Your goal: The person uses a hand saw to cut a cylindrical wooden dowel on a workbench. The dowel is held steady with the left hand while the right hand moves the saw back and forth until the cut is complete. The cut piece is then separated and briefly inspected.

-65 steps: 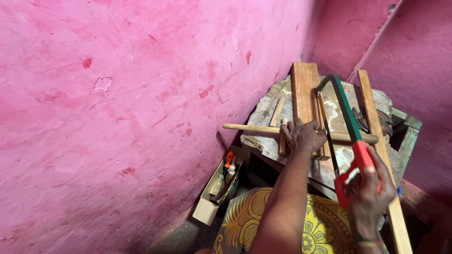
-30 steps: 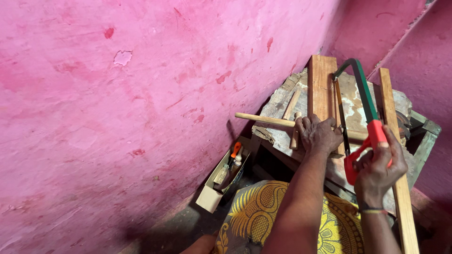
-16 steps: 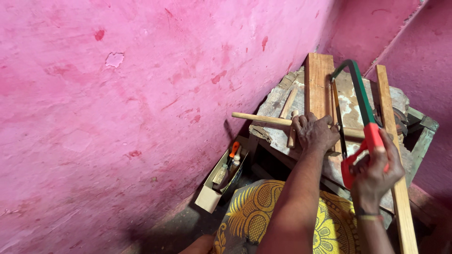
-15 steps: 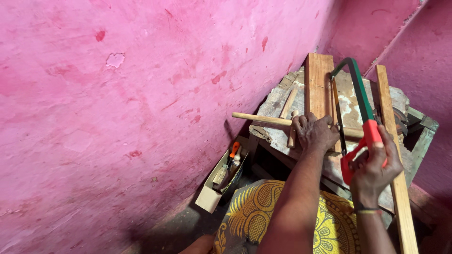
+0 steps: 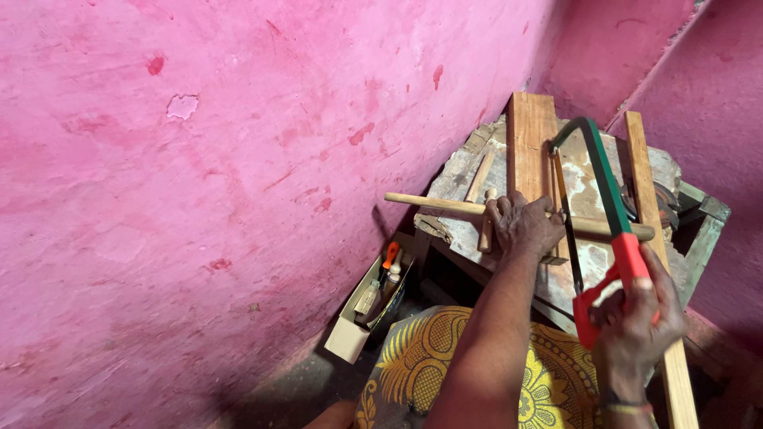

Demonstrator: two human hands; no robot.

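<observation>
A person's left hand [image 5: 520, 225] presses a wooden dowel [image 5: 445, 206] flat across a worn workbench [image 5: 592, 179]. The right hand [image 5: 636, 322] grips the red handle of a green hacksaw [image 5: 608, 206], now drawn slightly further back than half a second ago, so the cutting stroke continues.

Deep pink, blotched and chipped wall [image 5: 238, 159]; green-framed hacksaw [image 5: 604, 222] with red handle; yellow floral-patterned cloth [image 5: 421, 373]; pale brown wooden rod [image 5: 445, 206]; reddish-brown plank [image 5: 531, 143]; grey mottled bench top [image 5: 588, 175].
</observation>
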